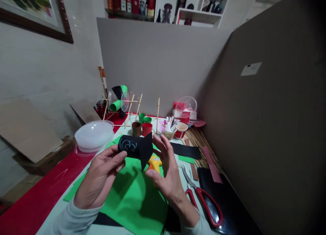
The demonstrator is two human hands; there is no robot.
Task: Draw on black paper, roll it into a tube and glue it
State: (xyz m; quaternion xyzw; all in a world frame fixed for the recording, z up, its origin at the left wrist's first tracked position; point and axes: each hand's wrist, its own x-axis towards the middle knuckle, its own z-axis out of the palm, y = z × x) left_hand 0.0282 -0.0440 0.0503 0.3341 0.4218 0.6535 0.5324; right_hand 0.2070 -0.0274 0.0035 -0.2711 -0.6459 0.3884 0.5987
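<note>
A black paper tube (pixel 129 146) with a blue swirl drawn on its side is held level above the table. My left hand (pixel 105 167) grips its left end between thumb and fingers. At the tube's other end sits a pointed, flat black paper piece (pixel 146 150). My right hand (pixel 166 167) is beside that piece, its thumb and fingers spread apart; whether a fingertip touches the paper I cannot tell. Beyond the right hand's thumb, a yellow and orange glue gun (pixel 155 162) is partly hidden. Green sheets (pixel 132 194) lie beneath both hands.
Red-handled scissors (pixel 203 197) lie at the right near a black strip (pixel 185 150). Behind are paper cups (pixel 181 130), a cup of markers (pixel 170 133), small coloured tubes (pixel 147 129) and upright sticks (pixel 158 114). A white plastic lid (pixel 94 136) stands left. Grey panels (pixel 163 58) enclose the back and right.
</note>
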